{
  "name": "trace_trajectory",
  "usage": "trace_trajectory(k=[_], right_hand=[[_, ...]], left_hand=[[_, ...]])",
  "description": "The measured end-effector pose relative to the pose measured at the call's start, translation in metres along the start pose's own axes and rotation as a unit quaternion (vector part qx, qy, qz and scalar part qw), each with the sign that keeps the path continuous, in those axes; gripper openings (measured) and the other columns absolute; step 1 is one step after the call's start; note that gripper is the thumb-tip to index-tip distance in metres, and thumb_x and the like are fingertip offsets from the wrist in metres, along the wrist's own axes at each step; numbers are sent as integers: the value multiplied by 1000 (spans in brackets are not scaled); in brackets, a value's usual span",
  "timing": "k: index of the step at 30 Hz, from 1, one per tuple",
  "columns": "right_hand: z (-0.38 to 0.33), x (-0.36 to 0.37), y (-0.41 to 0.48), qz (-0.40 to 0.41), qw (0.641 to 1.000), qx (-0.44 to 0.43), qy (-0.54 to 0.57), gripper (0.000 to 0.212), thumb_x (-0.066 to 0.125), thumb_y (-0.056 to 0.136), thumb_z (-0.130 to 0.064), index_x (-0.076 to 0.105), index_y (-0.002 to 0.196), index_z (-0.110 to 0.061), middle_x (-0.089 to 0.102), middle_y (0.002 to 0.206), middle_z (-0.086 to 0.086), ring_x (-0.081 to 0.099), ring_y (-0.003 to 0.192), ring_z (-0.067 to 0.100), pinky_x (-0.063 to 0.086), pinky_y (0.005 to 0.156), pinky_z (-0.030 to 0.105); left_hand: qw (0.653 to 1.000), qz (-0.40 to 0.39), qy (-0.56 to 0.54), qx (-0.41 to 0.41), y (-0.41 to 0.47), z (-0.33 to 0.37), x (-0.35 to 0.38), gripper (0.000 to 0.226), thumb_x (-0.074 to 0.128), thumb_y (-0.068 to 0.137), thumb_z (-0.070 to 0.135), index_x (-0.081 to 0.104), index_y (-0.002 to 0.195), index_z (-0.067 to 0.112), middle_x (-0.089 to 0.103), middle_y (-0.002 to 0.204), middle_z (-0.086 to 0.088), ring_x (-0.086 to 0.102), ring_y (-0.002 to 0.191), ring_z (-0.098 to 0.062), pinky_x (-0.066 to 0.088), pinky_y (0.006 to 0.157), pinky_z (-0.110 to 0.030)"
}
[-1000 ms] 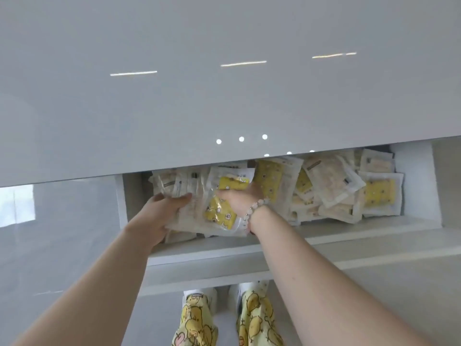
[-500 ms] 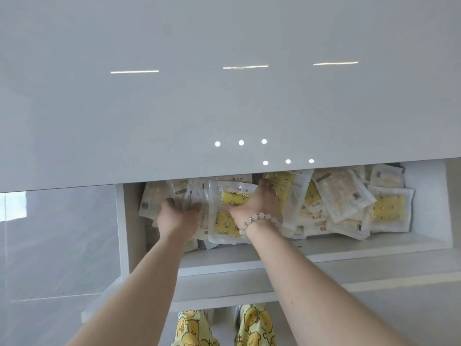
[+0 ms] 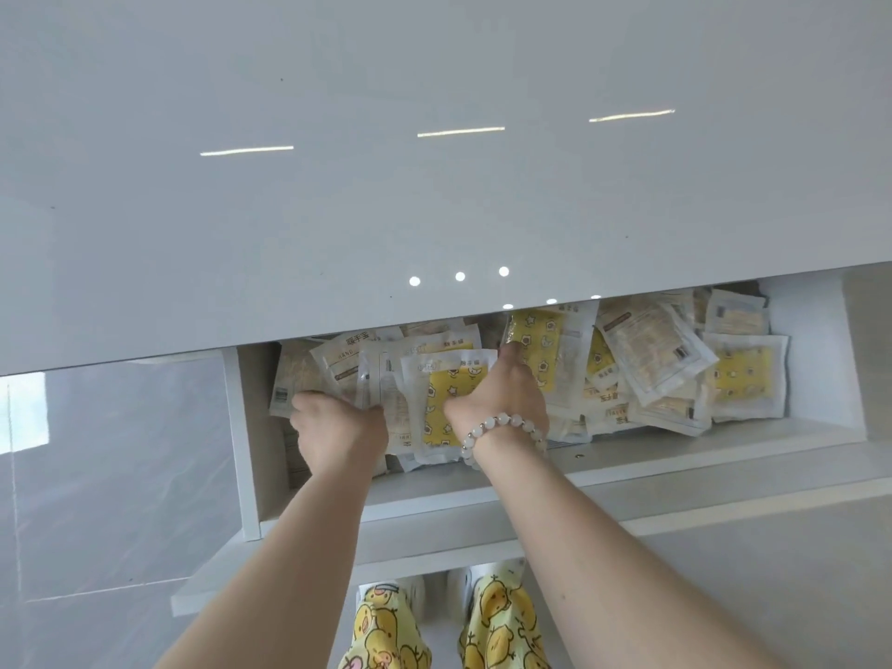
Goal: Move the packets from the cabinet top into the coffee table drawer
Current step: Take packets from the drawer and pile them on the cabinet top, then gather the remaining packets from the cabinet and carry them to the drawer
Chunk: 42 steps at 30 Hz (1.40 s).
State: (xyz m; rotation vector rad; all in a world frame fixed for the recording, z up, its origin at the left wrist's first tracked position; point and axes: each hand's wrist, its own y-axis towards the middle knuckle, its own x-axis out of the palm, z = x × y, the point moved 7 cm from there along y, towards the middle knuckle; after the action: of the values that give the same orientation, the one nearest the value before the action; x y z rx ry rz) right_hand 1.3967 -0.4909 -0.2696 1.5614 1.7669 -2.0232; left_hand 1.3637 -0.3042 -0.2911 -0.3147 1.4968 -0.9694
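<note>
I'm gripping a sheaf of clear, yellow-printed packets (image 3: 446, 403) upright between my left hand (image 3: 340, 429) and right hand (image 3: 502, 403), both clamping it inside the white drawer (image 3: 482, 499).

A glossy pale grey table top (image 3: 338, 210) fills the upper part of the view and mirrors three thin strip lights (image 3: 461, 131) and a cluster of small round spotlights (image 3: 459, 276). Below its near edge, at the left, lies a polished grey marbled tile floor (image 3: 120, 475) with a bright window reflection (image 3: 26, 410) at the far left edge.
</note>
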Motion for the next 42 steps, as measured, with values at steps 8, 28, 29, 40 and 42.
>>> trace_trajectory(k=[8, 28, 29, 40, 42], right_hand=[[-28, -56, -53, -21, 991, -43, -124, 38, 61, 86, -13, 44, 120, -12, 57, 115, 3, 60, 100, 20, 45, 65, 28], [-282, -265, -394, 141, 814, -487, -283, 35, 34, 94, -20, 49, 123, -11, 48, 128, 8, 41, 120, 25, 35, 95, 35], [-286, -260, -406, 140, 803, -497, -298, 35, 33, 94, -20, 50, 124, -10, 49, 127, 8, 41, 120, 24, 35, 96, 35], [-343, -164, -568, 104, 662, -661, -338, 36, 34, 94, -19, 53, 123, -11, 49, 129, 9, 40, 123, 24, 34, 97, 36], [-342, -141, -598, 97, 628, -684, -358, 35, 36, 93, -20, 54, 122, -11, 50, 129, 9, 42, 123, 24, 35, 97, 36]], left_hand=[[949, -60, 252, 183, -35, 15, -88, 42, 48, 91, 21, 47, 132, 15, 49, 129, -10, 42, 122, -29, 35, 97, -31], [899, 210, 230, 308, -254, 69, -481, 30, 44, 93, 27, 53, 121, 22, 55, 121, 2, 50, 116, -20, 37, 90, -29], [904, 222, 208, 300, -257, 59, -494, 30, 45, 92, 29, 53, 121, 23, 56, 120, 3, 51, 115, -20, 37, 88, -28], [934, 279, 182, 126, -285, -112, -568, 35, 28, 99, 26, 58, 110, 12, 60, 115, -7, 57, 106, -29, 37, 76, -30], [945, 266, 171, 87, -288, -149, -574, 37, 27, 100, 28, 59, 110, 12, 59, 117, -8, 56, 108, -29, 36, 76, -30]])
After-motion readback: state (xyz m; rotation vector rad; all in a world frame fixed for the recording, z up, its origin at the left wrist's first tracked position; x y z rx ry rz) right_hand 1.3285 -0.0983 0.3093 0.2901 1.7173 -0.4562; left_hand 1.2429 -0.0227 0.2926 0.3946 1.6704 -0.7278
